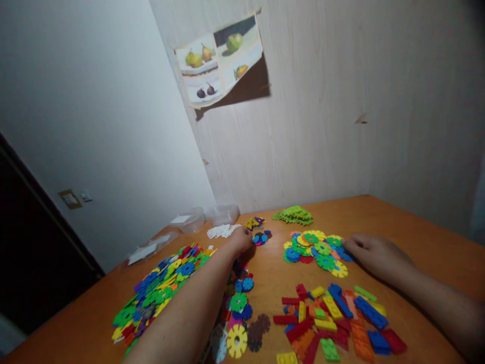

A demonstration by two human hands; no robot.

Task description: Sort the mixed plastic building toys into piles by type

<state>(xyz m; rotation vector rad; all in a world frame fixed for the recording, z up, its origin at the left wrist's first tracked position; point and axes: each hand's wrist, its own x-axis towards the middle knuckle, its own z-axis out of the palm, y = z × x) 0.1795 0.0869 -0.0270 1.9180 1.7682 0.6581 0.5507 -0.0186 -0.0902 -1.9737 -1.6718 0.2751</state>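
Observation:
My left hand (241, 238) reaches far across the orange table (397, 217), its fingers closed at a small cluster of blue and purple gear discs (261, 237); whether it grips one I cannot tell. My right hand (373, 253) rests palm down, fingertips touching the right edge of a pile of green, yellow and blue gear discs (314, 246). Near me lies a heap of flat bricks (333, 323) in red, blue, yellow, green and orange. Under my left forearm lie larger gear wheels (238, 323).
A broad spread of mixed colourful pieces (159, 288) covers the table's left side. A stack of light green pieces (293, 215) and white pieces (222, 231) lie at the back. Clear plastic containers (223, 213) stand by the wall, under a fruit poster (220, 60).

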